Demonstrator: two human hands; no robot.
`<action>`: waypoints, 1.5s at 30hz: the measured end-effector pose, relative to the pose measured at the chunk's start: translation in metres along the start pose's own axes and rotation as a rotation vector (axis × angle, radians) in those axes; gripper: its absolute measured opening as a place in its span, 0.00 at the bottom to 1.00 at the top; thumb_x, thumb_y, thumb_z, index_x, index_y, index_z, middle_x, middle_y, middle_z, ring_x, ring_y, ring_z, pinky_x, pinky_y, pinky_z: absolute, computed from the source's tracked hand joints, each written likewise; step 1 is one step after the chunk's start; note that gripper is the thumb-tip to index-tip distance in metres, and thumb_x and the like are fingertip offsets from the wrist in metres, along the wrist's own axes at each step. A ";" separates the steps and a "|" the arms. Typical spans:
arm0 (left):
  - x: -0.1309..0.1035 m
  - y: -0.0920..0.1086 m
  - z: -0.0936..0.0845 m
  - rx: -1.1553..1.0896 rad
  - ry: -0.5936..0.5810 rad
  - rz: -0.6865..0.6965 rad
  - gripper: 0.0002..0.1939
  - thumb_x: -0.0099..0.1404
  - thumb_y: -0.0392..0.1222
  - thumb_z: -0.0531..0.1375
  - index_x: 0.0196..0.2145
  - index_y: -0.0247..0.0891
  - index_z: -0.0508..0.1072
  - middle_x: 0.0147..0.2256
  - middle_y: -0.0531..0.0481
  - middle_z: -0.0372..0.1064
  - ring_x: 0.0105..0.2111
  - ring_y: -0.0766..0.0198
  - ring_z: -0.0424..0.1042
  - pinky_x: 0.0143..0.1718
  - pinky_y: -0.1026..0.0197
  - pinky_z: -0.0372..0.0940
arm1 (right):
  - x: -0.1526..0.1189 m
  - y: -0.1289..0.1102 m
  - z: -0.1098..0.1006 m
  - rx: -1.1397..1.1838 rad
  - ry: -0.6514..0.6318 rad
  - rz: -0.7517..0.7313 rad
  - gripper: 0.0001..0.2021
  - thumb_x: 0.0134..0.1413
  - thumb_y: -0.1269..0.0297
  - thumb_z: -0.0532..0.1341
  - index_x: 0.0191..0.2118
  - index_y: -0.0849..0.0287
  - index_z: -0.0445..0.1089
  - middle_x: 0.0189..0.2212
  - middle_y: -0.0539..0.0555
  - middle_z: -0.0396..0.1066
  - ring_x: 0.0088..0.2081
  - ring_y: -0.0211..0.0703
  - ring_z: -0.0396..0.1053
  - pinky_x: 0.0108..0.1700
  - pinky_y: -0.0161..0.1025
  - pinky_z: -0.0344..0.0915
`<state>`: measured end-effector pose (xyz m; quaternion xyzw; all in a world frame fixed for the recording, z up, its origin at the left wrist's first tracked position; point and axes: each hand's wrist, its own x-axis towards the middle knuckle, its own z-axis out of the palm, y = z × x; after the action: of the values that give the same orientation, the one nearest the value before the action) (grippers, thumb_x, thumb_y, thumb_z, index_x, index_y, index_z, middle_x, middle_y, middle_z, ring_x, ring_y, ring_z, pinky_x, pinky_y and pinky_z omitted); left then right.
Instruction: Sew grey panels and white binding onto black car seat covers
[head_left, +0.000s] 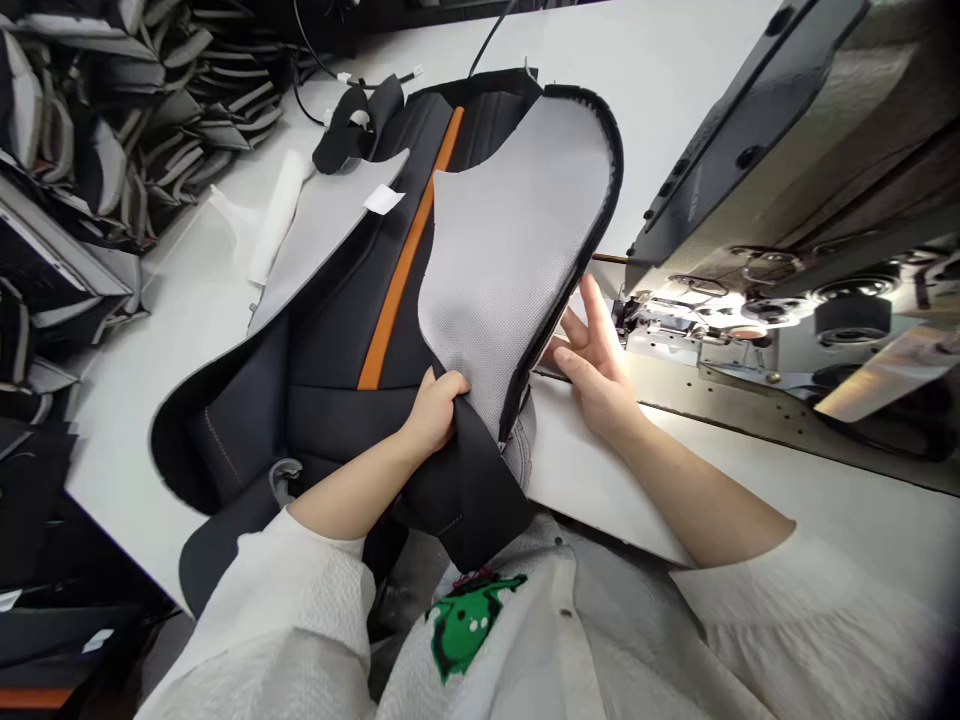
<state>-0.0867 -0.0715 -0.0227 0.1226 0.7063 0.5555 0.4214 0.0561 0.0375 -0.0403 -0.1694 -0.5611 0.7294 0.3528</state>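
The left hand [435, 405] pinches the folded seat cover [510, 250], grey backing up, on the white worktop [675, 90]. The right hand [596, 360], fingers spread, seems to touch its black edge beside the sewing machine [795, 200]. Bare worktop lies beyond.

The person wears a loose white top of crinkled, textured cloth with wide sleeves [300, 590] ending at the forearms, small buttons down the front, and a green cartoon patch [469, 615] on the chest.
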 end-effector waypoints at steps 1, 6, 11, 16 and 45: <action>0.000 0.001 0.000 -0.120 0.003 -0.033 0.07 0.43 0.34 0.53 0.23 0.38 0.57 0.21 0.57 0.57 0.23 0.69 0.61 0.23 0.67 0.59 | 0.001 0.001 -0.001 -0.014 -0.018 -0.032 0.39 0.56 0.52 0.60 0.65 0.37 0.35 0.65 0.49 0.45 0.54 0.50 0.63 0.51 0.52 0.67; 0.006 0.007 -0.006 -0.293 -0.178 -0.279 0.09 0.39 0.35 0.56 0.24 0.35 0.65 0.20 0.55 0.62 0.21 0.66 0.64 0.25 0.63 0.63 | 0.000 0.006 -0.003 -0.140 -0.134 -0.129 0.38 0.60 0.50 0.55 0.65 0.37 0.27 0.66 0.49 0.38 0.59 0.50 0.57 0.57 0.55 0.61; 0.004 0.008 -0.011 -0.178 -0.412 -0.138 0.17 0.43 0.38 0.64 0.34 0.33 0.71 0.33 0.47 0.73 0.38 0.55 0.72 0.43 0.55 0.66 | -0.007 0.015 0.005 -0.410 -0.187 -0.224 0.49 0.54 0.49 0.62 0.66 0.42 0.22 0.67 0.48 0.26 0.66 0.53 0.34 0.65 0.58 0.44; -0.009 0.007 -0.007 0.082 -0.635 0.142 0.27 0.46 0.34 0.69 0.45 0.36 0.72 0.51 0.45 0.68 0.56 0.50 0.61 0.58 0.52 0.54 | -0.005 0.024 0.019 -0.599 -0.141 -0.300 0.42 0.58 0.50 0.58 0.67 0.47 0.29 0.67 0.50 0.28 0.67 0.53 0.29 0.66 0.56 0.36; 0.000 -0.008 -0.022 -0.150 -0.604 -0.237 0.30 0.39 0.38 0.71 0.43 0.32 0.73 0.33 0.45 0.76 0.33 0.53 0.76 0.35 0.57 0.70 | 0.003 0.008 0.003 -0.246 -0.205 -0.256 0.36 0.63 0.59 0.51 0.66 0.43 0.23 0.65 0.49 0.42 0.63 0.46 0.50 0.64 0.55 0.48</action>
<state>-0.1007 -0.0888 -0.0291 0.1672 0.5158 0.4916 0.6815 0.0499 0.0366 -0.0464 -0.0632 -0.6960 0.6178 0.3604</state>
